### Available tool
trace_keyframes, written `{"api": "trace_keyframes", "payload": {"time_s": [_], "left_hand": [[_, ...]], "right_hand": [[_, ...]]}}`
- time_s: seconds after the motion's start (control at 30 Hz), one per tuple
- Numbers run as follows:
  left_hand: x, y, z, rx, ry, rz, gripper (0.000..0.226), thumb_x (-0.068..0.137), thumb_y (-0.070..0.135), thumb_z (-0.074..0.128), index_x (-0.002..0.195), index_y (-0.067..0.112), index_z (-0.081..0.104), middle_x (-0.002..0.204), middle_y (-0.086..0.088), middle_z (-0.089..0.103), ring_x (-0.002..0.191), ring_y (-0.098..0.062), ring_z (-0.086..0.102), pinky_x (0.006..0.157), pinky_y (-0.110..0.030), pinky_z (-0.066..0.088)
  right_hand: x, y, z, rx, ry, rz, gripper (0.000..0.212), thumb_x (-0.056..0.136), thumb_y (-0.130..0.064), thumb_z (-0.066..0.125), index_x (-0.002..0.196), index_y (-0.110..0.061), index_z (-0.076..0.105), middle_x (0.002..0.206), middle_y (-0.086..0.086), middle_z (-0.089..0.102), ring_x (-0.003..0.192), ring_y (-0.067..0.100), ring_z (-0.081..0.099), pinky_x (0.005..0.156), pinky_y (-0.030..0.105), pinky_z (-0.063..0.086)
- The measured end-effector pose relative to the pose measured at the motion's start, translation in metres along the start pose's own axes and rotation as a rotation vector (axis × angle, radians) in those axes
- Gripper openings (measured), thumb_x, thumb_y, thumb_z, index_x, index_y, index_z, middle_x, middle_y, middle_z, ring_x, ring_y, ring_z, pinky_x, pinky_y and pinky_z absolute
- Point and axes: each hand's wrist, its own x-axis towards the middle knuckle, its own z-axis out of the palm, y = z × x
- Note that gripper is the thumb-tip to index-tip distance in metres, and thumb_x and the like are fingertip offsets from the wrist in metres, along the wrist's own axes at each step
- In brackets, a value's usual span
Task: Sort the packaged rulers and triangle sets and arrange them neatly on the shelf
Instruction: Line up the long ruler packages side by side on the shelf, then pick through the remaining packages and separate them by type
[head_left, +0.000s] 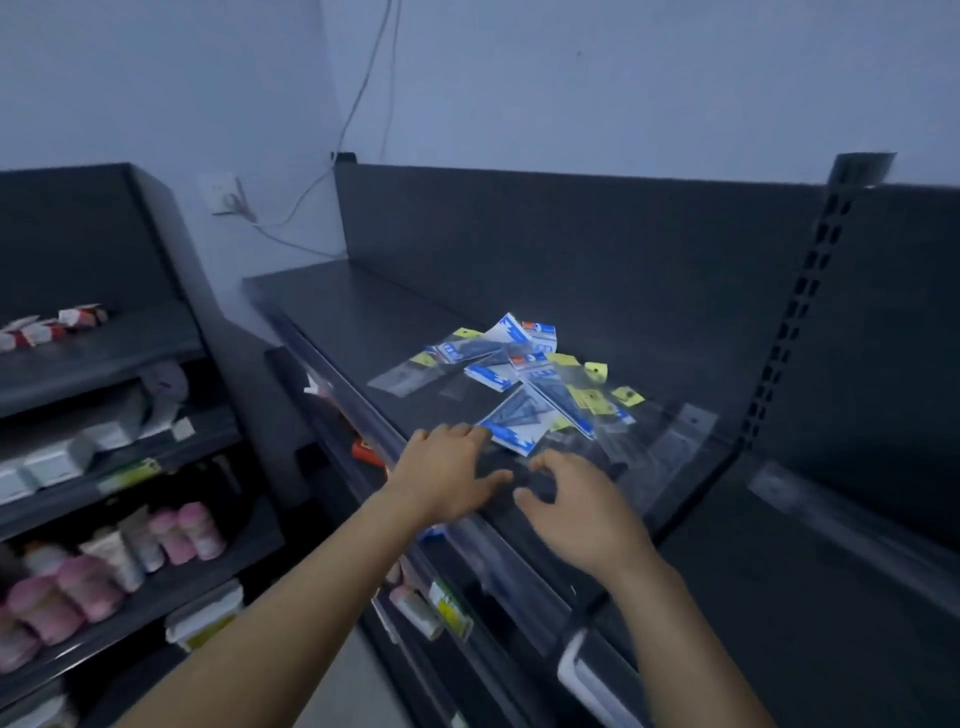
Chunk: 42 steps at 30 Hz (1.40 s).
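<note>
We see a loose pile of packs on the dark top shelf, right of its middle and well short of the back panel. The pile is mixed and overlapping. It has blue-and-white triangle sets, clear ruler sleeves and small yellow hang tags sticking out to the right. One clear sleeve juts out to the left. Another clear sleeve lies at the right end, near the slotted upright post.

The nearest triangle set sits at the front of the pile. Our left hand is palm down with its fingers spread, fingertips right at that pack's near corner. We cannot tell if they touch it. Our right hand is just beside the left, over the shelf's front edge. Its fingers are loosely bent and its thumb is out, with nothing pinched. Both hands are blurred.

To the left is another shelving unit with red-and-white boxes up top and pink bottles lower down. A wall socket with a cable sits in the corner.
</note>
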Motion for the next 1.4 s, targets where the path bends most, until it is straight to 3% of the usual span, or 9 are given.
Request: {"api": "trace_keyframes", "payload": {"time_s": [0.5,0.73,0.87,0.97,1.03,1.1,1.2,1.27,1.4], "left_hand": [[0.175,-0.161,0.022,0.001,0.039,-0.121,0.060,0.088,0.059,0.047,0.134,0.020,0.047,0.131,-0.006,0.054,0.121,-0.029,0.049,0.097,-0.039,0.036],[0.256,-0.221,0.021,-0.401,-0.208,-0.030,0.070,0.060,0.046,0.084,0.116,0.014,0.056,0.116,-0.004,0.059,0.103,-0.022,0.057,0.079,-0.029,0.046],[0.285,-0.248,0.020,-0.555,-0.401,0.043,0.076,0.050,0.031,0.091,0.113,0.012,0.052,0.115,-0.003,0.058,0.078,-0.009,0.063,0.055,-0.024,0.051],[0.298,-0.265,0.027,-0.758,-0.530,0.098,0.057,0.057,0.015,0.089,0.102,0.016,0.053,0.102,-0.005,0.067,0.085,-0.018,0.069,0.072,-0.040,0.060],[0.306,-0.274,0.030,-0.867,-0.569,0.162,0.030,0.069,0.009,0.082,0.090,0.015,0.061,0.092,-0.007,0.072,0.085,-0.022,0.071,0.079,-0.045,0.059],[0.317,-0.283,0.032,-0.881,-0.472,0.189,0.010,0.080,0.013,0.073,0.081,0.015,0.063,0.077,-0.003,0.073,0.069,-0.013,0.069,0.071,-0.033,0.058],[0.327,-0.292,0.026,-0.987,-0.283,0.157,0.007,0.090,0.017,0.058,0.085,0.014,0.060,0.062,0.001,0.070,0.049,-0.011,0.062,0.056,-0.028,0.050],[0.330,-0.292,0.018,-1.062,-0.249,0.182,0.016,0.094,0.019,0.054,0.087,0.007,0.062,0.063,-0.001,0.070,0.050,-0.011,0.061,0.056,-0.030,0.048],[0.330,-0.287,0.008,-1.157,-0.280,0.225,0.012,0.095,0.014,0.055,0.090,0.006,0.063,0.072,-0.004,0.073,0.062,-0.018,0.064,0.053,-0.029,0.052]], "right_hand": [[0.188,-0.025,0.062,-0.424,0.005,0.089,0.043,0.094,-0.036,0.047,0.132,-0.019,0.042,0.131,0.004,0.049,0.120,0.025,0.045,0.096,0.039,0.041],[0.271,-0.065,0.115,-0.380,0.110,0.148,0.036,0.099,-0.038,0.033,0.132,-0.029,0.048,0.126,0.003,0.053,0.114,0.026,0.047,0.091,0.037,0.041],[0.306,-0.083,0.143,-0.429,0.090,0.257,0.042,0.100,-0.043,0.027,0.140,-0.040,0.040,0.143,0.002,0.041,0.123,0.026,0.040,0.099,0.037,0.035],[0.309,-0.089,0.151,-0.469,0.126,0.371,0.040,0.100,-0.046,0.028,0.132,-0.040,0.051,0.140,0.000,0.045,0.122,0.025,0.043,0.100,0.035,0.033],[0.307,-0.092,0.150,-0.484,0.214,0.426,0.042,0.099,-0.047,0.032,0.108,-0.030,0.069,0.122,-0.001,0.058,0.112,0.024,0.050,0.095,0.033,0.034],[0.307,-0.093,0.148,-0.543,0.249,0.480,0.048,0.098,-0.048,0.032,0.090,-0.023,0.072,0.112,-0.005,0.062,0.106,0.021,0.052,0.093,0.032,0.034],[0.318,-0.094,0.144,-0.542,0.264,0.533,0.049,0.099,-0.046,0.031,0.090,-0.016,0.069,0.123,-0.002,0.059,0.114,0.020,0.049,0.098,0.030,0.034],[0.329,-0.095,0.143,-0.485,0.249,0.509,0.044,0.100,-0.041,0.032,0.099,-0.015,0.066,0.130,0.002,0.057,0.120,0.022,0.049,0.098,0.028,0.035],[0.334,-0.103,0.144,-0.480,0.194,0.464,0.040,0.101,-0.038,0.031,0.099,-0.017,0.065,0.099,0.008,0.067,0.099,0.028,0.056,0.080,0.031,0.035]]}}
